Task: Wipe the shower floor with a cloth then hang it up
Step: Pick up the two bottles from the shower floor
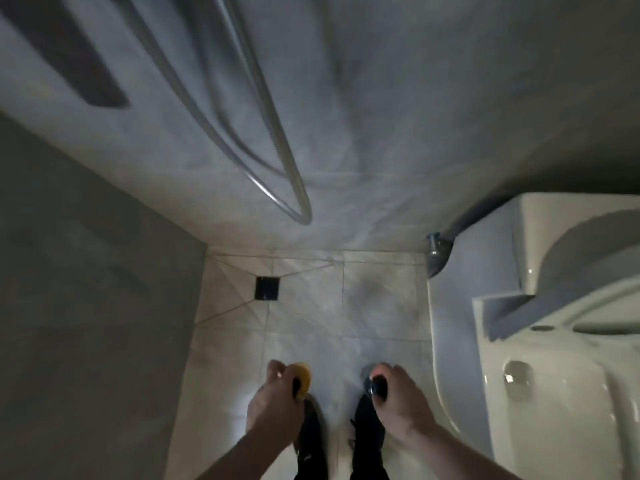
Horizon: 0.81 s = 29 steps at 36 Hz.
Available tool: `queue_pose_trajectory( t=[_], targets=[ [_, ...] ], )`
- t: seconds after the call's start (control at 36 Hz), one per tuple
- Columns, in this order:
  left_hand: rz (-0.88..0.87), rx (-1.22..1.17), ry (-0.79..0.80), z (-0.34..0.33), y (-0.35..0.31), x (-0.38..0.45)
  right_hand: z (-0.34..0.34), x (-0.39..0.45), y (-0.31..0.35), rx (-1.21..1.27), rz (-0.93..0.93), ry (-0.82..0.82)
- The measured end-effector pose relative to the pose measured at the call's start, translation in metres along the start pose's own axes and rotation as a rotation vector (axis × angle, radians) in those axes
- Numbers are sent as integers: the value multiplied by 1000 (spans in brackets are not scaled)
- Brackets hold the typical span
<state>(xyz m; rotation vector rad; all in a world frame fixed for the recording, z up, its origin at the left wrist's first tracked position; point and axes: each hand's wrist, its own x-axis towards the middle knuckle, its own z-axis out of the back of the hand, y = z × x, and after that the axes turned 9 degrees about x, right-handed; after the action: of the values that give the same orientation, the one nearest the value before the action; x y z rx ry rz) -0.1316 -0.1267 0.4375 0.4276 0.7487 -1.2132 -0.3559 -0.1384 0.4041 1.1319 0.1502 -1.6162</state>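
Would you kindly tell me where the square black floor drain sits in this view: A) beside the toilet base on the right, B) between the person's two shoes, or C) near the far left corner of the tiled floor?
C: the drain lies in the shower floor near the far left corner, well ahead of both shoes.

We are in a small home bathroom with a shower corner. We see pale floor tiles (304, 306) sloping toward a square black drain (267, 288), a metal shower hose (273, 161) hanging on the grey wall (398, 116), and a white toilet (540, 306) at the right.
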Motion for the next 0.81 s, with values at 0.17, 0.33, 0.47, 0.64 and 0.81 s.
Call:
queue_pose_trajectory(
  t=[0.17, 0.33, 0.47, 0.64, 0.81],
  targets=[
    [-18, -84, -46, 109, 23, -133, 66, -109, 102, -14, 190, 77],
    [58, -253, -223, 177, 53, -231, 103, -178, 179, -29, 398, 88],
    [164, -365, -411, 213, 87, -298, 114, -212, 242, -112, 532, 114],
    [202, -446, -593, 245, 135, -352, 117, -242, 329, -215, 706, 141],
    [244, -414, -667, 278, 188, -389, 97, -274, 416, -226, 847, 170]
  ],
)
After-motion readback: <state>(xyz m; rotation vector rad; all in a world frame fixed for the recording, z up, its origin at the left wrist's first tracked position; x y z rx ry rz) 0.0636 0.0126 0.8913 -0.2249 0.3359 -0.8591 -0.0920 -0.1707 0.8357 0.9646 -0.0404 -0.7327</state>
